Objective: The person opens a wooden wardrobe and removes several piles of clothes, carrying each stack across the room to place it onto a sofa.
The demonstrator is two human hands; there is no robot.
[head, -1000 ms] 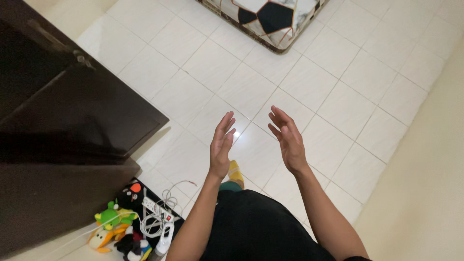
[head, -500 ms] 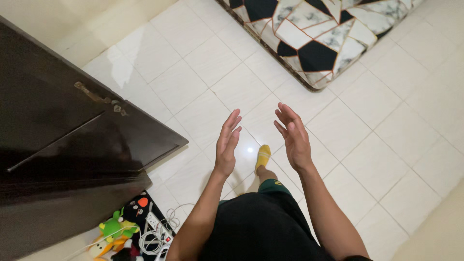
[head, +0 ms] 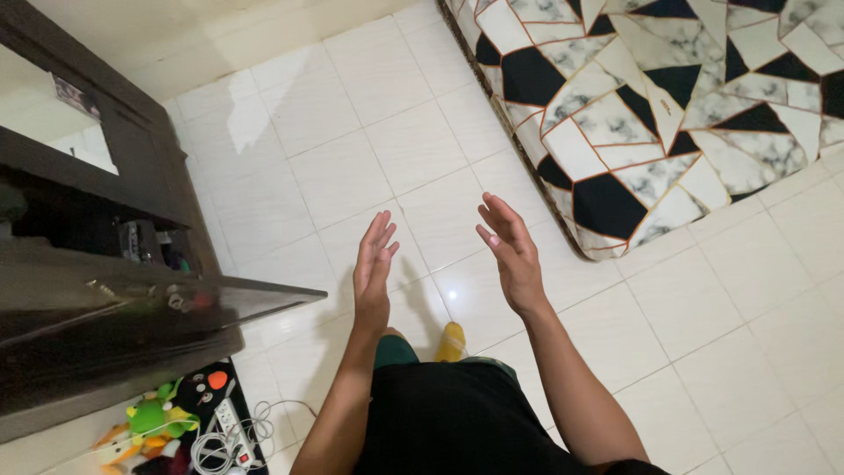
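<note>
My left hand [head: 373, 266] and my right hand [head: 507, 253] are raised in front of me, palms facing each other, fingers straight and slightly apart. Neither hand holds or touches anything. Below them lies a white tiled floor [head: 352, 176]. My foot in a yellow sock [head: 452, 340] shows between my forearms, above my black shorts [head: 448, 422]. A mattress with a black, white and marble geometric cover [head: 668, 105] lies ahead to the right, an arm's length past my right hand.
A dark wooden cabinet with an open door [head: 105, 299] stands at the left. On the floor at the bottom left sit soft toys [head: 145, 422] and a white power strip with coiled cables [head: 230, 431]. A cream wall runs along the top left.
The view has swung left and forward: the mattress now fills the upper right and the cabinet's inside shows. Both hands keep the same open, facing pose, with the left slightly lower.
</note>
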